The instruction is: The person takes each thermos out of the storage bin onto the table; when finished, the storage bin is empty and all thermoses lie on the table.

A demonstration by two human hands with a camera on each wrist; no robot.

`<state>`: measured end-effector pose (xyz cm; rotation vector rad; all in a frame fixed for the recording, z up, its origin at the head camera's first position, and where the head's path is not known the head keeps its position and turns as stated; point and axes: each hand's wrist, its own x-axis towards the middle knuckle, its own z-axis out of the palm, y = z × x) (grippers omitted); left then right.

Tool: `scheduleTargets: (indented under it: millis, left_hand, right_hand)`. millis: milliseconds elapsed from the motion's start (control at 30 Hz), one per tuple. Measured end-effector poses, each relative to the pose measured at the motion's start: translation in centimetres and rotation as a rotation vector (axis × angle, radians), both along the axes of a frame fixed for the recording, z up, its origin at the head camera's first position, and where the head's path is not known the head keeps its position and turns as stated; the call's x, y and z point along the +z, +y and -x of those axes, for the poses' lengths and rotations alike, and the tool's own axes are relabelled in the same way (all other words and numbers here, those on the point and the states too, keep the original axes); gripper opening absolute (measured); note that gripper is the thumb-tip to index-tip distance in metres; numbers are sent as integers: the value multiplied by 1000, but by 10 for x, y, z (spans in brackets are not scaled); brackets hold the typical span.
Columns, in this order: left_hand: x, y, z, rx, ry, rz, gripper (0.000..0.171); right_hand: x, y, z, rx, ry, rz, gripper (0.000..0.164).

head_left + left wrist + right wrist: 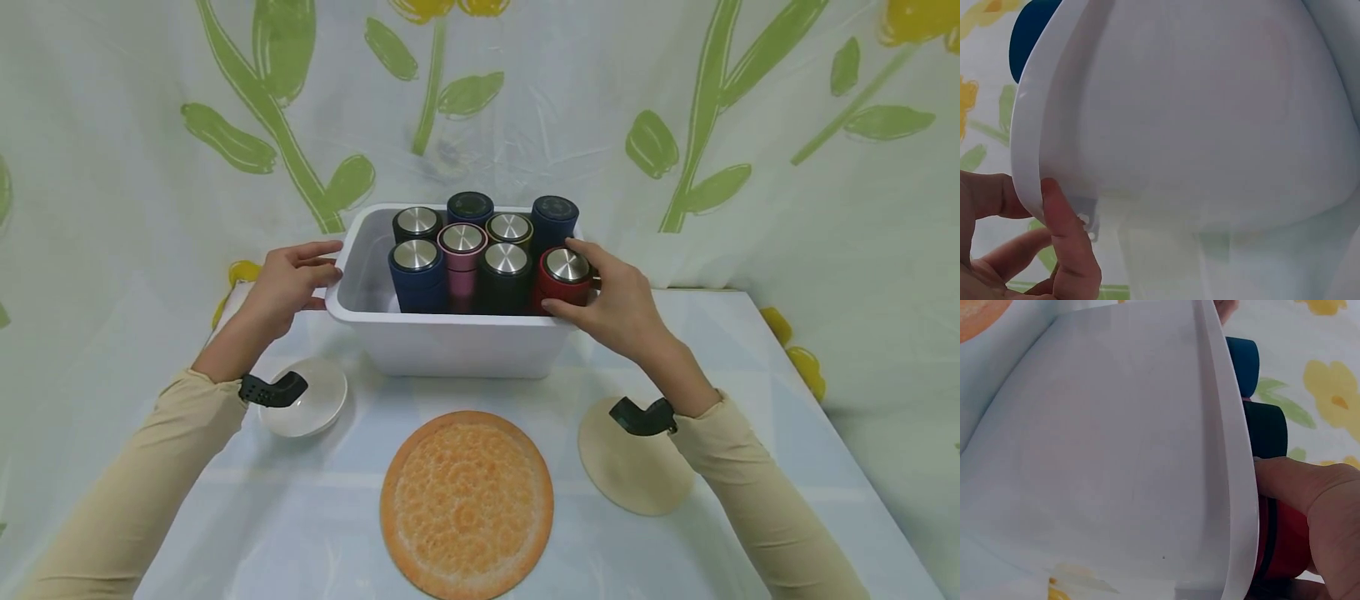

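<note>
A white plastic bin (457,346) stands on the table with several metal-lidded thermos bottles upright in it. My left hand (292,283) is at the bin's left end; in the left wrist view its thumb and a finger (1069,231) pinch the rim. My right hand (618,300) grips a red thermos (561,287) in the bin's front right corner, thumb in front and fingers behind. Beside the red one stands a dark green thermos (504,287). A pink thermos (461,279) and a blue thermos (417,287) are further left. The bottles' lower parts are hidden by the bin wall.
In front of the bin lies a round mat patterned like baked bread (467,504). A white bowl (318,408) sits under the left wrist, and a flat beige disc (630,467) under the right. A flower-printed sheet (562,108) hangs behind the table.
</note>
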<state>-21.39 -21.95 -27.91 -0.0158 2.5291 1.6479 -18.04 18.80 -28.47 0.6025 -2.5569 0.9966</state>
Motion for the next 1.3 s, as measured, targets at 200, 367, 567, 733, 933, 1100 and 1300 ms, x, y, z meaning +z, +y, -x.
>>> scheduleTargets:
  millis: [200, 367, 567, 733, 933, 1100, 1300]
  left_hand:
    - [-2, 1, 2, -4, -5, 2, 54]
    - [-1, 0, 3, -11, -25, 7, 55]
    - [3, 1, 3, -29, -22, 29, 54]
    - [6, 3, 7, -41, -45, 38, 54]
    - [10, 5, 9, -50, -56, 35, 55]
    - [10, 2, 7, -44, -62, 39, 56]
    - [8, -2, 6, -39, -58, 47, 56]
  right_hand:
    - [-3, 2, -3, -20, -15, 17, 73]
    - [-3, 5, -8, 13, -23, 105, 71]
    - [6, 4, -7, 37, 1, 147, 69]
    - [11, 5, -6, 33, -14, 132, 69]
    - [24, 6, -5, 21, 31, 118, 69]
    - [37, 8, -5, 17, 63, 145, 67]
    - [53, 7, -7, 14, 78, 182, 68]
